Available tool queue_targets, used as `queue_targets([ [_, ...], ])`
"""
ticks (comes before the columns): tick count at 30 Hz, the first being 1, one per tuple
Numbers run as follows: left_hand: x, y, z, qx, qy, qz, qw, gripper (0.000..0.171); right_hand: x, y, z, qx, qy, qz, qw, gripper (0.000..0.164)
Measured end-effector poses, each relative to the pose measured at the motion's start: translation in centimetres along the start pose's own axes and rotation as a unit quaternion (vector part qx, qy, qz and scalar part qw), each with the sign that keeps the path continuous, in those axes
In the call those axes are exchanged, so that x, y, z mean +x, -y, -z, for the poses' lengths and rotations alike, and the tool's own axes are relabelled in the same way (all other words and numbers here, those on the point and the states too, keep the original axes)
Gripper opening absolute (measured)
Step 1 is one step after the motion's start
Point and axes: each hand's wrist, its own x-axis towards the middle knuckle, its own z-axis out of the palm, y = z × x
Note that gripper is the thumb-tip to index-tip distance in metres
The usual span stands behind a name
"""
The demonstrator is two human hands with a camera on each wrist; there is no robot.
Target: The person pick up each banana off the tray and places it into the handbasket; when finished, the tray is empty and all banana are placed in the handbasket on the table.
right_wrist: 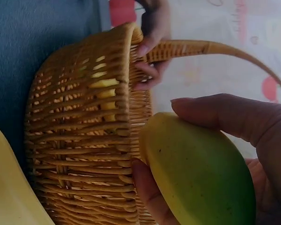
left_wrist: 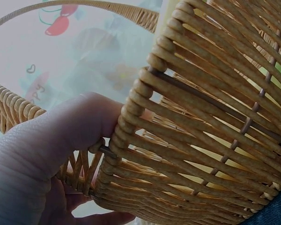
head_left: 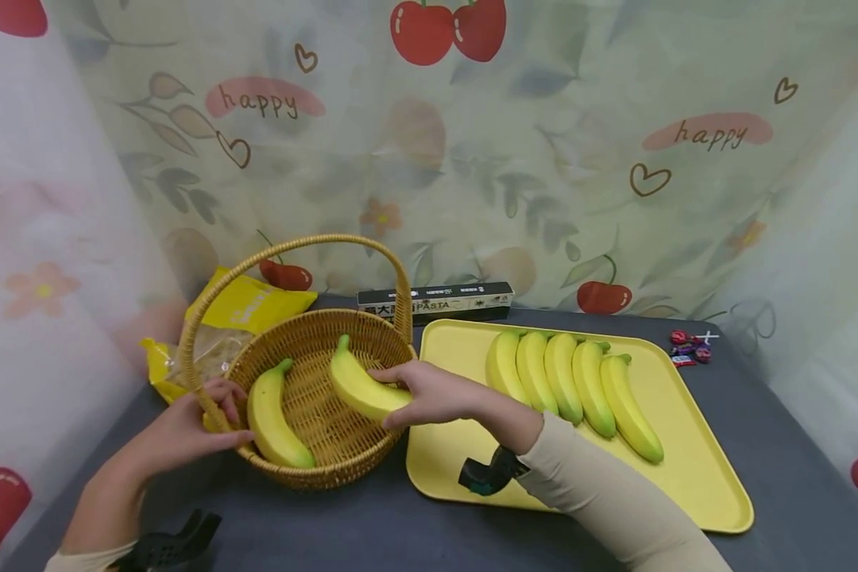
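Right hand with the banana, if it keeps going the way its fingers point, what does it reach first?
Likely the second banana lying in the basket; the right hand points left across it, though depth is unclear.

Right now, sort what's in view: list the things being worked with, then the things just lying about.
In hand:
- wicker basket, gripped at the rim by the left hand
- banana held by the right hand
- banana in the basket
- five bananas on the yellow tray

Lying about:
- pasta box
- yellow bag
- small candies

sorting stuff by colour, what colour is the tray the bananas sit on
Pale yellow, plain. The tray shows best in the head view.
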Motion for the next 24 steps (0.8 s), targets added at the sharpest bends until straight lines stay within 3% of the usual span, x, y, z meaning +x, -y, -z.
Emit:
queue_targets([
  [7, 0.0, -0.1, 0.1, 0.009, -0.002, -0.002, 1.0000, 0.026, 3.1, 0.7, 0.3, -0.028, 0.042, 0.005, 0.999, 0.066],
  [11, 0.0, -0.1, 0.0, 0.008, 0.000, 0.000, 1.0000, 0.027, 4.8, 1.0, 0.2, -0.017, 0.063, 0.012, 0.998, 0.062],
  [17, 0.0, -0.2, 0.0, 0.008, -0.001, -0.002, 1.0000, 0.027, 7.3, 1.1, 0.0, -0.017, 0.083, 0.024, 0.996, 0.041],
  [24, 0.0, -0.1, 0.0, 0.004, -0.002, -0.003, 1.0000, 0.026, 9.4, 1.2, -0.5, 0.011, 0.077, -0.012, 0.997, 0.014],
])
